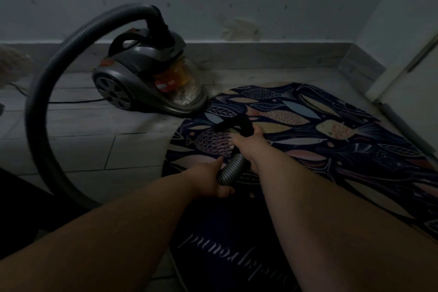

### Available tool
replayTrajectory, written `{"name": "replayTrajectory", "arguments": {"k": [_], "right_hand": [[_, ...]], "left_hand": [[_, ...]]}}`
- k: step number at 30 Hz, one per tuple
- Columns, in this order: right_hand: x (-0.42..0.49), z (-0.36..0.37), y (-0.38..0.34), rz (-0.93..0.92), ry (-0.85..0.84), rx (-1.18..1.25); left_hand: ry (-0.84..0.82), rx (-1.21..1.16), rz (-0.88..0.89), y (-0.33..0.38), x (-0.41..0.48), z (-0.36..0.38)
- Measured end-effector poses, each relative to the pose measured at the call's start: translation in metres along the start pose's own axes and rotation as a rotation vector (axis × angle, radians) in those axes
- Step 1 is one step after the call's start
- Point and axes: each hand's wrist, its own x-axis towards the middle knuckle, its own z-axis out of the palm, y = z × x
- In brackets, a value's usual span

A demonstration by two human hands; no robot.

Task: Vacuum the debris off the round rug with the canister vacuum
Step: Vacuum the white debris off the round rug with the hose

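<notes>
The room is dim. At centre frame the right hand (246, 142) is wrapped around the black handle (239, 127) at the end of the hose, over the round rug (331, 125). Just below and left of it, the left hand (208, 180) grasps the ribbed grey hose (231, 169) where it meets the handle. The nozzle end looks pressed to or just above the rug, though the blur and darkness leave that uncertain. The rug, dark with a fish pattern, fills the centre and right of the frame. The canister vacuum (147, 78) sits on the tiled floor (83, 144) at upper centre-left, its clear dust bin (182, 85) at the rug's far edge. From its top the hose arcs up, sweeps down the left side and disappears behind the left forearm. A thin black cord (71, 101) runs left from the canister.
</notes>
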Motion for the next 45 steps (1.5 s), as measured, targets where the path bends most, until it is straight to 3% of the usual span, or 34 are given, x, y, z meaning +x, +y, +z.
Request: {"name": "replayTrajectory", "arguments": {"k": [13, 29, 45], "right_hand": [[0.003, -0.125, 0.044, 0.061, 0.167, 0.182], [-0.031, -0.296, 0.135, 0.169, 0.492, 0.336], [-0.088, -0.382, 0.223, 0.242, 0.813, 0.482]], "left_hand": [[-0.101, 0.048, 0.167, 0.11, 0.042, 0.028], [-0.221, 0.176, 0.428, 0.269, 0.07, 0.088], [-0.338, 0.298, 0.597, 0.377, 0.062, 0.158]]}}
